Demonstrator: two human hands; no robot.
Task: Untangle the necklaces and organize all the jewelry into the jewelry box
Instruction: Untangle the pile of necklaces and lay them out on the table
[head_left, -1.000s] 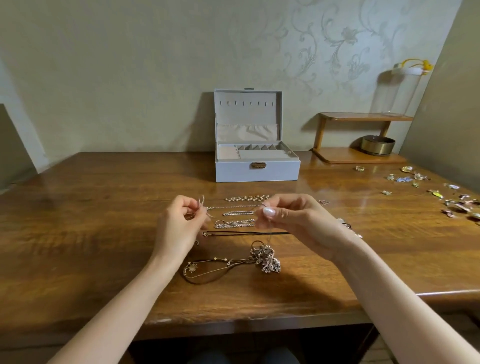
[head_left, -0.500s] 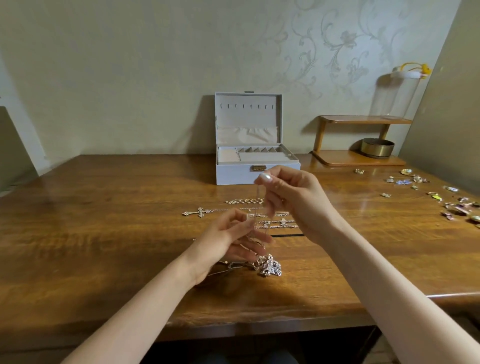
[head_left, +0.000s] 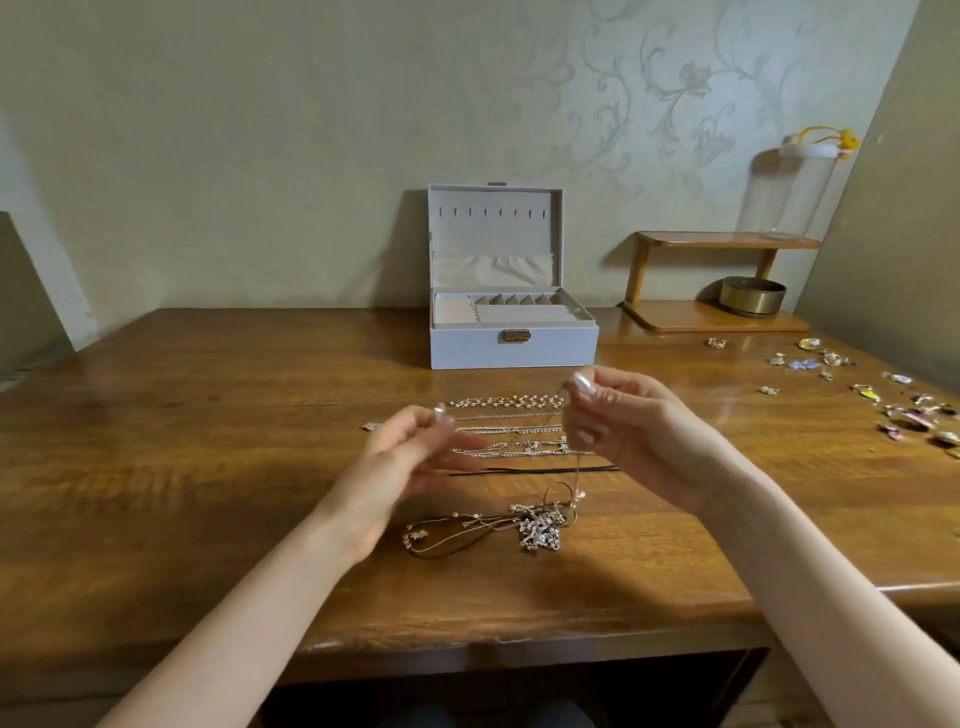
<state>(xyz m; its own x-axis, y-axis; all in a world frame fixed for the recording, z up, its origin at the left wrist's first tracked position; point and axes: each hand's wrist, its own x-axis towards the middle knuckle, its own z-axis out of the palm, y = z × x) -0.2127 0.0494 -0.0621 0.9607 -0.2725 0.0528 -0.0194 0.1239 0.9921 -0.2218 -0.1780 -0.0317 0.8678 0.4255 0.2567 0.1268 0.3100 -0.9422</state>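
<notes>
The open grey jewelry box (head_left: 514, 340) stands at the back of the wooden table (head_left: 208, 467). My right hand (head_left: 628, 426) is raised above the table and pinches a thin chain (head_left: 577, 467) that hangs down to a tangle of necklaces (head_left: 540, 527). A brown cord with gold charms (head_left: 441, 538) trails left from the tangle. My left hand (head_left: 410, 457) hovers blurred to the left with its fingertips drawn together; whether it holds the chain is unclear. Several straightened necklaces (head_left: 506, 402) and a black cord (head_left: 535, 470) lie in rows behind my hands.
A small cross pendant (head_left: 370, 426) lies left of the rows. Several loose small jewelry pieces (head_left: 831, 361) are scattered at the right. A wooden shelf (head_left: 717, 318) holds a round brass tin (head_left: 752, 304) and a glass dome (head_left: 784, 197) in the back right corner.
My right hand lifted the thin chain up from the rows. My left hand dropped below it with fingers spread, then rose up and to the left.
</notes>
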